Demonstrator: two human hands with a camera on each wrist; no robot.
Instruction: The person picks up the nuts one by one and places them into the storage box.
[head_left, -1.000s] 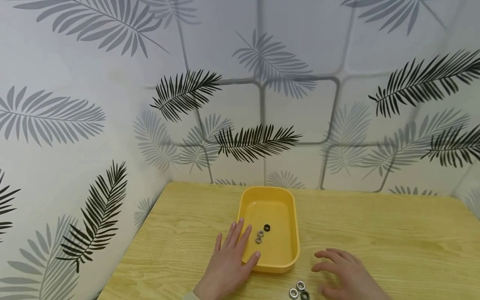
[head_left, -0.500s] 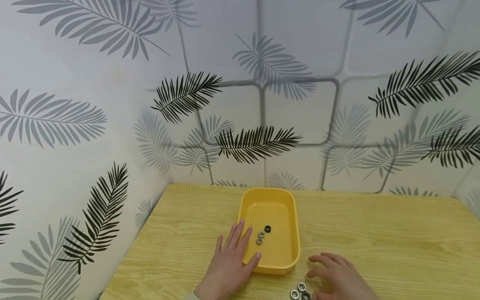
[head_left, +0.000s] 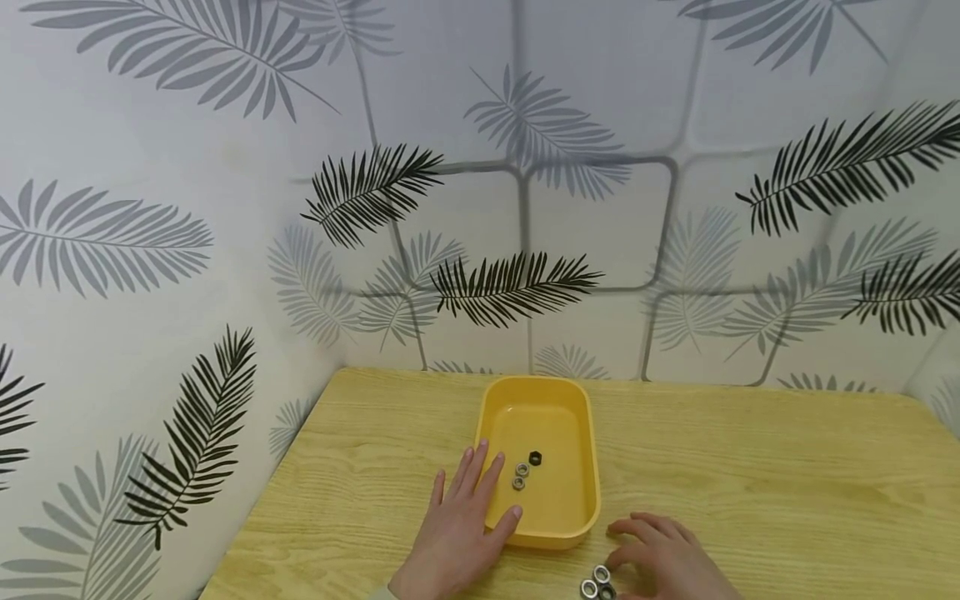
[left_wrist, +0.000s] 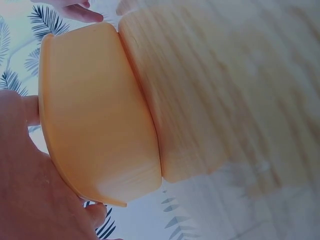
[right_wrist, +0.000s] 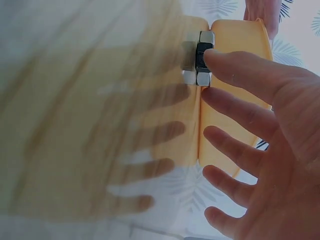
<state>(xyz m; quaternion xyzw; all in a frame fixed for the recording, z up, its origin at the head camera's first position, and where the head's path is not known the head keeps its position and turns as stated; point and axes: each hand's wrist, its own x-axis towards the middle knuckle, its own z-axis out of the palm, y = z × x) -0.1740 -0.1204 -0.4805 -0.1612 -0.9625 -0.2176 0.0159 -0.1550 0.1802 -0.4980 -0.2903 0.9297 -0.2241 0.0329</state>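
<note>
In the head view my left hand (head_left: 457,533) rests on the left near side of a yellow plastic bin (head_left: 566,500), fingers extended over its rim and thumb at the near corner. Inside the bin lie two silver hex nuts (head_left: 518,483) and a black hex nut (head_left: 536,458). In front of the bin, a dark hex nut (head_left: 607,592) sits against two silver nuts (head_left: 602,567) on the table. My right hand (head_left: 667,558) is just right of this group. The right wrist view has its thumb tip at the dark nut (right_wrist: 201,52), index fingertip just below the nuts, other fingers spread.
The wooden table (head_left: 750,475) has a glossy surface that mirrors the bin and fingers in the wrist views. Behind it rises a wall (head_left: 480,225) with a leaf pattern.
My right hand has moved left, up to the nuts on the table. The dark nut has shifted slightly left, closer to the silver ones. My left hand stays on the bin.
</note>
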